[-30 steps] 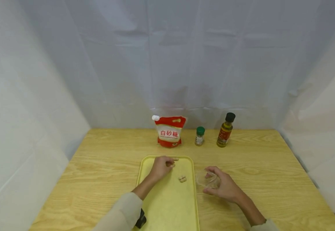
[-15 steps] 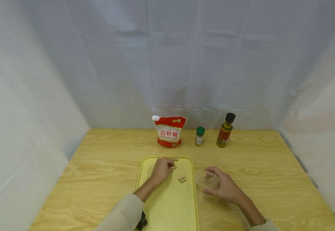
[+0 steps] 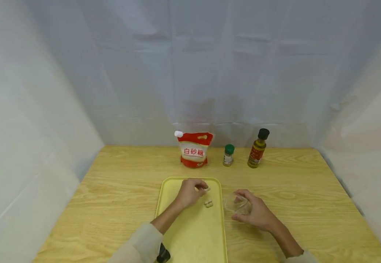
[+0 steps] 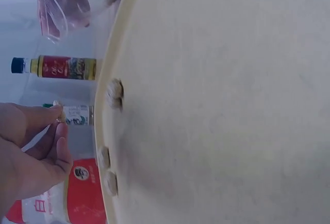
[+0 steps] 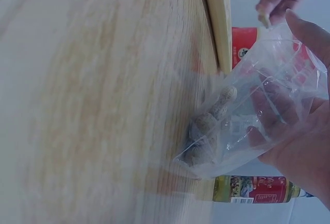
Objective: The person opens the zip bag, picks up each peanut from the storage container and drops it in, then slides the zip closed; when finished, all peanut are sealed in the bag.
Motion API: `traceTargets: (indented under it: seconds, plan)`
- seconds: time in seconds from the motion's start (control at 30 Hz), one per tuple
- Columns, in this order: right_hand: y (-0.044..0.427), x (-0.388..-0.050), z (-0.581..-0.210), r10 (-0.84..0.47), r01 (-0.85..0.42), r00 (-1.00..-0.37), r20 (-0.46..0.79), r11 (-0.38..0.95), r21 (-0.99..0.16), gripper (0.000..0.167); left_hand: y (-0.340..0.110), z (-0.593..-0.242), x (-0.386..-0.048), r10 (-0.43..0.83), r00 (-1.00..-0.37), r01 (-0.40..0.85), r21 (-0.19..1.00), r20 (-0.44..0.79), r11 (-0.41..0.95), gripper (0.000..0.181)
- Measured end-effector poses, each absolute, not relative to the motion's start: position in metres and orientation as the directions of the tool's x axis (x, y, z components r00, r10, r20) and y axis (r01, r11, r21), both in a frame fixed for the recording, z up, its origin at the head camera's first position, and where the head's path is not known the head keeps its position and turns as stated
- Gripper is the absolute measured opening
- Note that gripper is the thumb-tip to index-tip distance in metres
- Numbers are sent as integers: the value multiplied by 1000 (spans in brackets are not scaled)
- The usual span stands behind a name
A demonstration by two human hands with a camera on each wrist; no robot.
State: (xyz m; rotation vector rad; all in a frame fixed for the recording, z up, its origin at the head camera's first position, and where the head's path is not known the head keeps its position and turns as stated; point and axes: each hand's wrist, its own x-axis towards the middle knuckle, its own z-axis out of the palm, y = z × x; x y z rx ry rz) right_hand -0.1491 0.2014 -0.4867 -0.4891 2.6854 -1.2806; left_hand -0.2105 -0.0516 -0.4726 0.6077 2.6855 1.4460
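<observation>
My left hand (image 3: 190, 193) pinches a peanut (image 4: 61, 112) between thumb and fingertips, raised over the far part of the yellow tray (image 3: 190, 233). A small cluster of peanuts (image 3: 208, 203) lies on the tray to the right of that hand. In the left wrist view more peanuts (image 4: 111, 183) lie by the tray's far rim. Just right of the tray, my right hand (image 3: 257, 212) holds a clear plastic bag (image 5: 247, 110) with its mouth spread by thumb and fingers. Several peanuts (image 5: 205, 126) sit in the bottom of the bag, near the table.
Along the back of the wooden table (image 3: 118, 190) stand a red-and-white sugar pouch (image 3: 194, 150), a small green-capped jar (image 3: 228, 155) and a black-capped oil bottle (image 3: 258, 149). White sheets (image 3: 190, 73) hang behind and at both sides.
The left hand took hold of a peanut on the tray, lifted it and moved right, toward the bag. The right hand and the bag stay in place.
</observation>
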Motion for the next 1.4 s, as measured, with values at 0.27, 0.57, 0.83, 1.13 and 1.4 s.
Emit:
traceTargets:
  seconds: [0.27, 0.57, 0.83, 1.13, 1.4]
  plan:
    - [201, -149, -487, -333, -215, -943, 10, 587, -780, 71, -36, -458, -195, 401, -903, 345, 819, 156, 459, 8]
    - [202, -149, -486, -355, -237, -935, 15, 592, -770, 69, -14, -453, -180, 490, -861, 356, 848, 135, 393, 10]
    - [201, -148, -484, -352, -214, -936, -7, 584, -783, 68, -8, -453, -176, 539, -835, 365, 846, 111, 390, 12]
    - [201, -148, -487, -340, -220, -940, 5, 598, -771, 69, -31, -459, -192, 507, -854, 367, 827, 117, 426, 13]
    - [201, -147, -487, -335, -210, -942, 0, 591, -779, 69, -55, -466, -209, 458, -880, 358, 813, 128, 459, 13]
